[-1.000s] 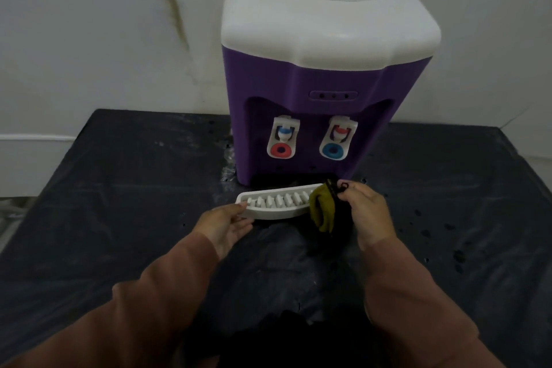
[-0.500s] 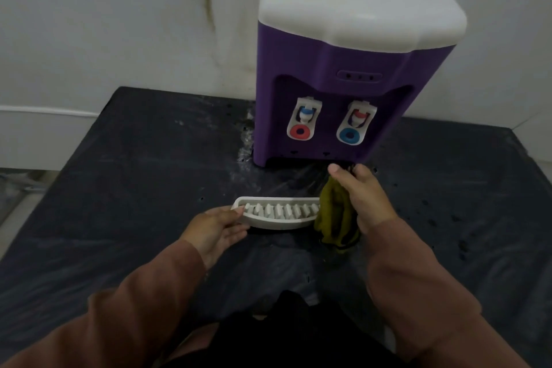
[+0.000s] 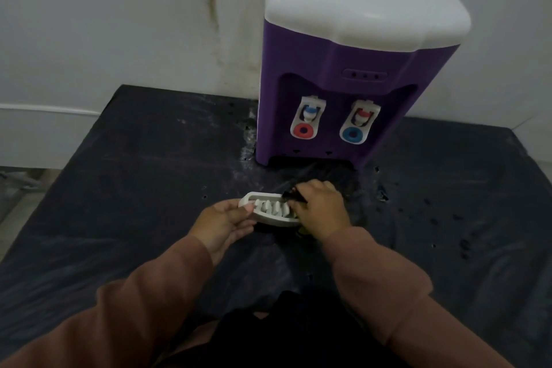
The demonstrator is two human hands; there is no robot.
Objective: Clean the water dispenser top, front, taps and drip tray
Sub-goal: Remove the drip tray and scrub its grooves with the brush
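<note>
Left hand grips the left end of the drip tray, thumb on the top rim, fingers curled under the near edge. Right hand lies knuckles-up over the tray's right end, fingers curled round a cloth; a dark bit of it sticks out at the fingertips and a yellowish bit shows under the heel of the hand, the rest is hidden. The tray is white with a slotted grille and sits flat on the desk between the two hands, its right part covered by the right hand. Brown sleeves, left sleeve and right sleeve, run back to the bottom edge. The desk has a black cover, with dark specks to the right of the right hand and whitish smears beyond the left hand. Straight beyond the hands stands the water dispenser, apart from the tray: purple body, white top, dark gap at its base. On its front, the left tap has a blue cap and red ring, the right tap a red cap and blue ring, and there is a small indicator panel above them. Behind it all is a white wall with a brownish streak.
</note>
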